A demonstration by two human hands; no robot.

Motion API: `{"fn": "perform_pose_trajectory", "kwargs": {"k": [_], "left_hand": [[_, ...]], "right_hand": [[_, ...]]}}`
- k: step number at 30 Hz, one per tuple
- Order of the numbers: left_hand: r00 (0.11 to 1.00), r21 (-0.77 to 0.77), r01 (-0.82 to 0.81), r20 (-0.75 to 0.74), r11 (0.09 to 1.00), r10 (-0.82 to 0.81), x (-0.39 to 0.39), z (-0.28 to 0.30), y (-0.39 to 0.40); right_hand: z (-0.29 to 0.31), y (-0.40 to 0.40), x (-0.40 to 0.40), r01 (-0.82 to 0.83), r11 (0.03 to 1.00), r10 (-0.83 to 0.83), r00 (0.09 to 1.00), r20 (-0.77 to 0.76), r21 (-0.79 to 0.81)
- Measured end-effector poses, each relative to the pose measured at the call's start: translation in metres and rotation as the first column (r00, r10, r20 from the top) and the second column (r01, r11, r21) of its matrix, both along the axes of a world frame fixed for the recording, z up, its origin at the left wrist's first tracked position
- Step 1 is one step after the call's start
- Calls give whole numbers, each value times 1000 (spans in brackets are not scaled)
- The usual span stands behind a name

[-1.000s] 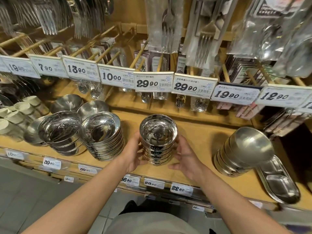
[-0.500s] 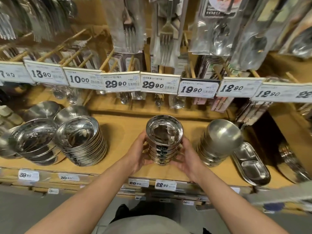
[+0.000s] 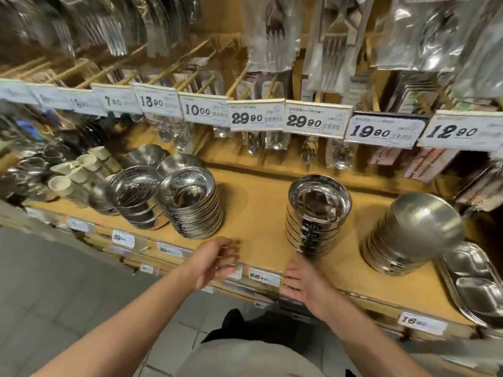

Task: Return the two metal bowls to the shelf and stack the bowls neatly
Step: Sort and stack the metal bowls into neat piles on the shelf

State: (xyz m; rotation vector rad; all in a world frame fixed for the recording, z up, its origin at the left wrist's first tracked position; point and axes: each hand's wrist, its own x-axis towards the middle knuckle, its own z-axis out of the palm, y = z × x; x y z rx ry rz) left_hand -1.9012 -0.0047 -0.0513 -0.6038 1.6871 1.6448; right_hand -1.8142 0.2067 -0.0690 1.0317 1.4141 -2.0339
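Stack of metal bowls (image 3: pixel 317 213) sits upright mid-shelf (image 3: pixel 261 202), nobody touching it. Left hand (image 3: pixel 215 261) and right hand (image 3: pixel 302 284) hover apart at the near edge, fingers loose, holding nothing.

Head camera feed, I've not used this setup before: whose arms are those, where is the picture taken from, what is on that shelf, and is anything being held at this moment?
There is no machine here. A person wears one wide-angle camera on the head, looking forward and down, so the two bare arms are their own. The left hand and the right hand both hover near the front edge of the wooden shelf, fingers loose, holding nothing. Beyond the right hand stands the stack of metal bowls, upright and free of both hands. Further left are two other bowl stacks, the nearer one leaning; to the right is a tilted stack of matte bowls and some divided metal trays. Price tags and packaged cutlery hang above.
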Motion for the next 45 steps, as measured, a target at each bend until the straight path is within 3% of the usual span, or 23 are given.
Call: {"fn": "perform_pose_trajectory", "kwargs": {"k": [4,7,9,14,19,22,26,30,37,42,45], "left_hand": [[986,-81,-158,-61,984,153,-6,8,-58],[938,-83,-322,-163,943,306,-24,14,-93],[915,-71,-340,-253,938,313,-40,13,-110],[949,-54,-85,-309,995,64,-73,9,-121],[963,46,34,-270,998,-21,-106,-7,-134],[951,27,120,-291,992,-107,-117,-17,-138],[925,-1,225,-313,974,-214,-126,-18,-124],[902,145,359,-309,922,-303,-123,-16,-88],[903,251,386,-300,887,-308,-111,-9,-47],[879,117,435,-270,893,-393,-107,-4,-67],[922,40,336,-219,941,-320,-105,-6,-98]], "right_hand": [[11,-33,-33,-118,990,126,985,-118,73],[21,-55,-59,-126,982,151,971,-185,138],[25,-69,-75,-121,984,149,961,-233,130],[34,-107,-111,-60,992,85,966,-245,109],[34,-150,-142,82,992,-67,986,-150,93],[29,-162,-144,127,988,-108,974,-197,86],[18,-154,-134,178,979,-144,951,-274,103],[17,-130,-124,346,930,-318,925,-207,120],[12,-94,-106,502,859,-476,855,-209,97],[-6,-116,-86,484,868,-477,875,-79,115],[-14,-150,-77,239,962,-237,971,-30,135]]}}
